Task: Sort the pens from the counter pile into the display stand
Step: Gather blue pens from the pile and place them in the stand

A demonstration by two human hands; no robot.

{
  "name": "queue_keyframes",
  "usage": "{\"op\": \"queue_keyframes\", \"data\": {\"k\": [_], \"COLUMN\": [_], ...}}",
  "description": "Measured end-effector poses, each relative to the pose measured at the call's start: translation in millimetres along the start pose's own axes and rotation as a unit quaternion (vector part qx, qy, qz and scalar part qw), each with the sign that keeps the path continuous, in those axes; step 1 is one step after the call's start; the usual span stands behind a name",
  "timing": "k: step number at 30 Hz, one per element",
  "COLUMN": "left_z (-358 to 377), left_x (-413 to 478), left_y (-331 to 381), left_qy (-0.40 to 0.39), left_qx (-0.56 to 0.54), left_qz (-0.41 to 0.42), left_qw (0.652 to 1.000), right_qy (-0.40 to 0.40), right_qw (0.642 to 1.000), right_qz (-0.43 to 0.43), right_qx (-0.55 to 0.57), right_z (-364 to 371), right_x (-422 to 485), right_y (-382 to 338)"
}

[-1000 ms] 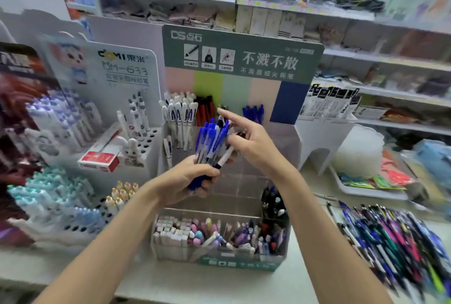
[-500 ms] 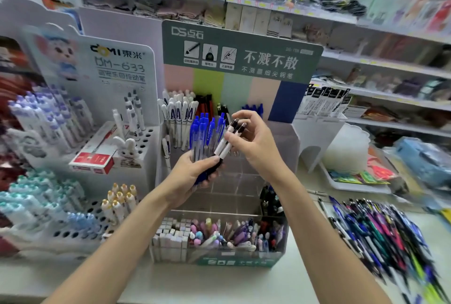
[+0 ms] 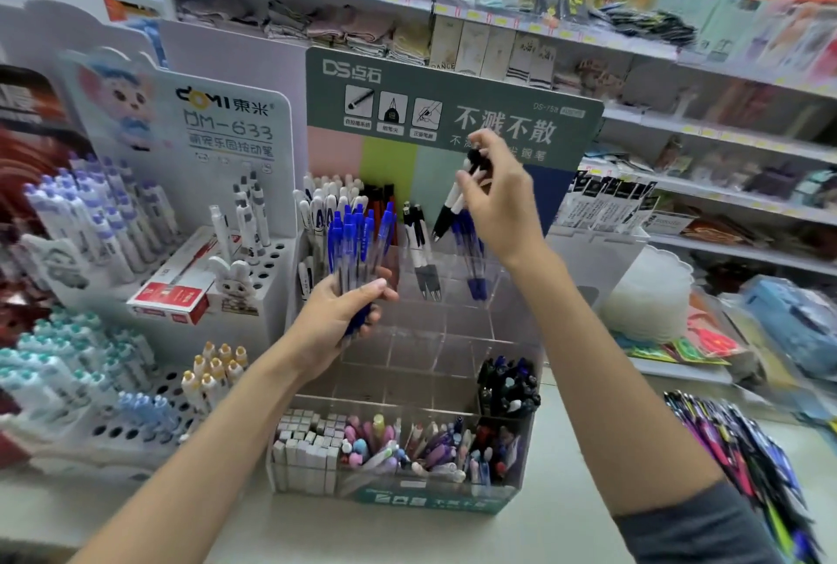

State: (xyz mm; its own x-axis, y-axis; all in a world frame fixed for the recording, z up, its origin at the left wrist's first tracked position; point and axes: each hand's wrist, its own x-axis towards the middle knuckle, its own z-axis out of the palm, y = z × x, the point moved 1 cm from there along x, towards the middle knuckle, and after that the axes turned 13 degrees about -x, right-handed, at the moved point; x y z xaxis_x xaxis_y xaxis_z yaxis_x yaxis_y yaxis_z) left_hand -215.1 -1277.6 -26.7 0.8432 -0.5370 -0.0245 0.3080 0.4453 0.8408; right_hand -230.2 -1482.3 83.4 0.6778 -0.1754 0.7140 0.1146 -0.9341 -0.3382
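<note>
Shop counter (image 3: 566,532) is running under us, pen pile (image 3: 743,464) lying at right edge, blurred. We are seeing clear display stand (image 3: 407,500) sitting centre on counter, front bins holding mixed pens. Our left hand (image 3: 335,318) is gripping bundle of blue pens (image 3: 358,237), upright, over stand's left side. Our right hand (image 3: 502,205) is pinching few black-and-white pens (image 3: 453,205), tips pointing down, above back-row compartments, near two matching pens (image 3: 423,255) standing there. Green header sign (image 3: 453,110) and stocked shelves (image 3: 679,128) are sitting behind.
</note>
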Motion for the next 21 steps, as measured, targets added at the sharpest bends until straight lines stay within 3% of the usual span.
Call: {"op": "queue_keyframes", "data": {"k": [4,11,16,18,21], "left_z": [-1,-5,-3,-3,-1], "left_x": [-2,1,5,6,8], "left_y": [2,3,5,5,6], "left_qy": [-0.002,0.002,-0.005,-0.009,-0.026], "left_qx": [0.015,0.016,0.023,0.024,0.016], "left_qz": [0.009,0.014,0.016,0.017,0.020], "left_qw": [1.000,1.000,1.000,1.000,0.999], "right_qy": [-0.126,-0.184,-0.281,-0.274,-0.138], "right_qw": [0.988,0.973,0.941,0.947,0.990], "right_qz": [-0.016,-0.008,-0.001,-0.013,-0.006], "right_qx": [-0.090,-0.138,-0.189,-0.166,-0.030], "right_z": [29,44,51,48,26], "right_x": [-5,-11,-13,-16,-22], "right_y": [-2,-12,-14,-14,-20]}}
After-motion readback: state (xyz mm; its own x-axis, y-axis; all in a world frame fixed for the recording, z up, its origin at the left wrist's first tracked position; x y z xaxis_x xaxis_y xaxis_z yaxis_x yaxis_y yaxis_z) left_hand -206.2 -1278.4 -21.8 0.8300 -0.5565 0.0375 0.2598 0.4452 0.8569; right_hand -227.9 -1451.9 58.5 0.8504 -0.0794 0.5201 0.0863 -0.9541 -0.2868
